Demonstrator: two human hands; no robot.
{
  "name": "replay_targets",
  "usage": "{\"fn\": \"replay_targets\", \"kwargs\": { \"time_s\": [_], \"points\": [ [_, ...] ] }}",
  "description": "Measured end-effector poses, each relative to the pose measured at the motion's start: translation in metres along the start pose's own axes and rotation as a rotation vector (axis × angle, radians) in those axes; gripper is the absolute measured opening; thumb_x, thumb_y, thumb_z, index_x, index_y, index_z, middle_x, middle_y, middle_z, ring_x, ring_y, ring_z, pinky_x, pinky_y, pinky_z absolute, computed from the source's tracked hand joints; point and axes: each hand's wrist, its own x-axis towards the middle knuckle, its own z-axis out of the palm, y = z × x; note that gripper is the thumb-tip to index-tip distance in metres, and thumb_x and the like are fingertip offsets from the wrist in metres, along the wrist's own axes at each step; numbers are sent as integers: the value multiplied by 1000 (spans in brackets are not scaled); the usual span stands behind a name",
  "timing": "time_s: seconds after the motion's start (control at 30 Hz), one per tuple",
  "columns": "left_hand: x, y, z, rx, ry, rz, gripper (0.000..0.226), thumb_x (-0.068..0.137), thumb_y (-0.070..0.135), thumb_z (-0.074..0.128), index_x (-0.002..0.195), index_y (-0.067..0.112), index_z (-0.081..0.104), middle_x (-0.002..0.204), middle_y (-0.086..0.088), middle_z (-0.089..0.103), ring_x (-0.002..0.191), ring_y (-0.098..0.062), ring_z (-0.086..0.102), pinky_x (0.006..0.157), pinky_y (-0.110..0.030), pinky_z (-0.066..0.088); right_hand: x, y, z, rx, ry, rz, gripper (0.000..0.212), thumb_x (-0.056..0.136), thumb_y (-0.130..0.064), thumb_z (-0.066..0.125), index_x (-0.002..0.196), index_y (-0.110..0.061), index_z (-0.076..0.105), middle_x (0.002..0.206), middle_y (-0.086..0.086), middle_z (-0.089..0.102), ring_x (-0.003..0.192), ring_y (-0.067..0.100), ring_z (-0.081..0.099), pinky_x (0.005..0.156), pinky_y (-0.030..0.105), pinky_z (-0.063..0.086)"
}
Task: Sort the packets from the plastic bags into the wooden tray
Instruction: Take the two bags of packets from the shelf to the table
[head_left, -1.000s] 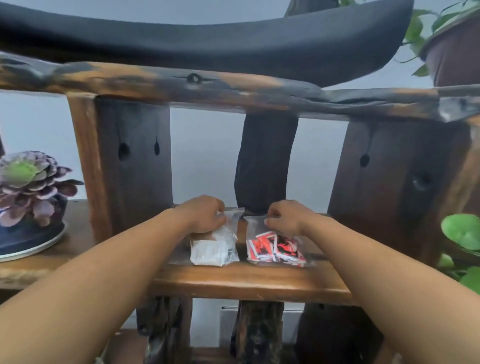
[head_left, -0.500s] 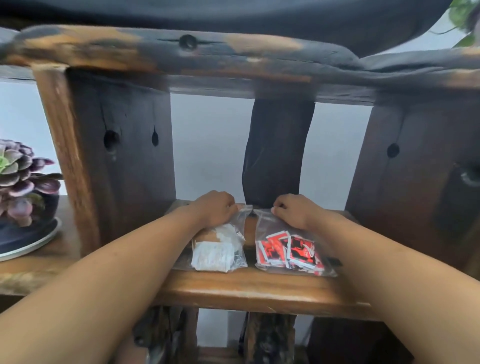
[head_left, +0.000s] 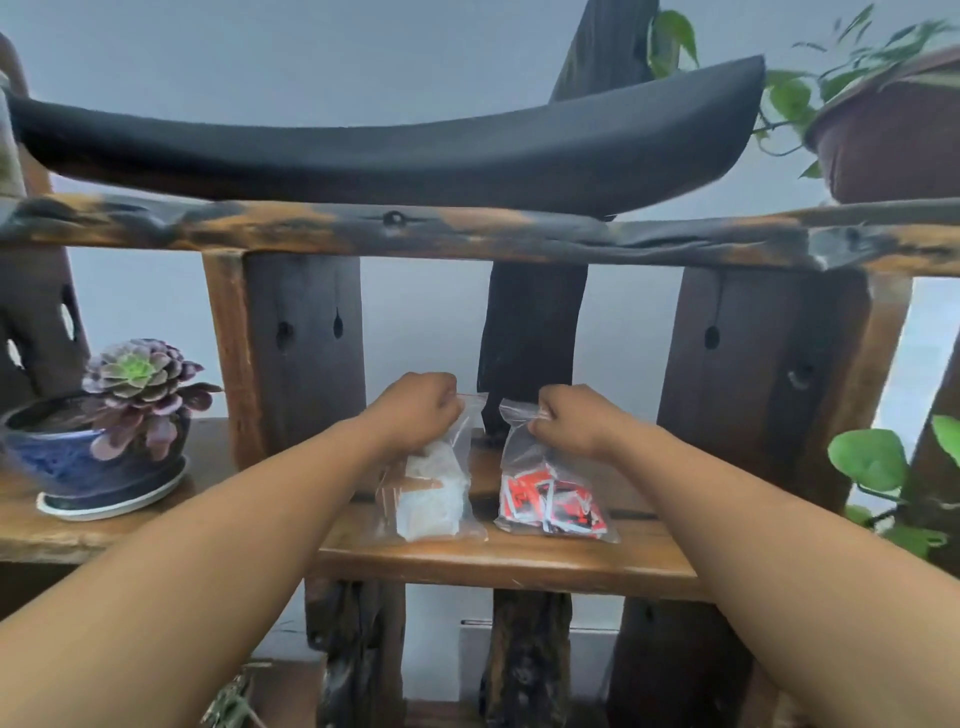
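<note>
Grips: left hand (head_left: 421, 410) pinches top edge of clear bag (head_left: 463, 434), white packets (head_left: 428, 506) bunched below grip | right hand (head_left: 571, 422) pinches second bag (head_left: 519, 449), red-black-white packets (head_left: 551, 506) below grip, print unreadable | both bag bottoms rest on wooden shelf (head_left: 498, 564) beneath hands.

Left bag (head_left: 431, 499) beside right bag (head_left: 550, 509) on the shelf (head_left: 493, 564); potted succulent (head_left: 135, 384) further left.

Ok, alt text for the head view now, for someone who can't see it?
Two bare hands each pinch the top of a clear plastic bag resting on a wooden shelf: the left hand holds the bag of white packets, the right hand the bag of red packets. A potted succulent sits farther left.
</note>
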Motion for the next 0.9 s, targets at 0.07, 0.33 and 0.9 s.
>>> {"fn": "replay_targets", "kwargs": {
  "time_s": [0.07,0.33,0.9],
  "points": [
    [-18,10,-7,-1,11,22,30,98,26,48,69,28,40,73,5,50,67,-13,50,54,-25,33,-16,-7,-1,-16,32,-19,19,93,-31,50,86,-15,44,82,2,50,79,27,50,58,34,31],
    [-76,44,-50,84,50,58,24,94,32,55,88,9,55,84,-7,60,79,-27,57,68,-38,46,-75,-31,-38,46,100,-112,27,88,-41,58,76,-24,40,78,0,52,75,27,52,60,34,34],
    [-235,80,-96,279,138,-30,43,94,50,54,69,16,47,66,-2,54,62,-20,52,55,-33,37,-183,-83,-38,53,326,-307,48,91,-62,50,64,-23,47,63,-3,55,60,13,56,55,33,48]
  ]
}}
